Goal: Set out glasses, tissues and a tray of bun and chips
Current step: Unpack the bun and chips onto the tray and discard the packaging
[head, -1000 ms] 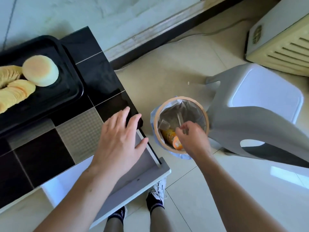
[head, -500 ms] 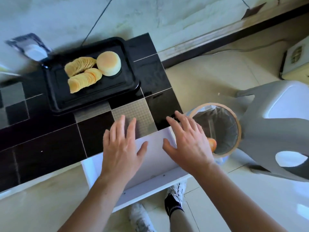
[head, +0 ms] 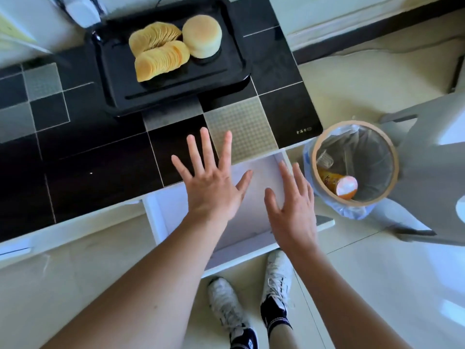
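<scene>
From the head view, looking down, the person stands at a low counter (head: 100,157) with a black checked top. Both hands are stretched forward over an open white drawer (head: 261,177) that is pulled out from under the counter's edge. The left hand (head: 214,187) has its fingers straight and widely spread, the fingertips (head: 205,137) reaching over the counter's front edge; it holds nothing. The right hand (head: 292,205) is also flat, its fingers straight and close together, and it holds nothing; whether it touches the drawer wall I cannot tell.

Further back on the counter lies the black tray (head: 120,79). On it stands a round pale bun (head: 202,36) at the right side, and just beside it, to the left, are two fanned rows of chips (head: 157,50), the nearer row touching the bun. At the top left edge a bluish-white package (head: 83,8) is partly cut off and blurred; it may be the tissues.

To the right of the drawer, on the floor, stands a round bin (head: 392,157) with a plastic liner, and inside it lies an orange canister (head: 339,183). A grey plastic stool (head: 432,152) is just beside the bin. Below the drawer, two white shoes (head: 276,275) are on the pale floor tiles.
</scene>
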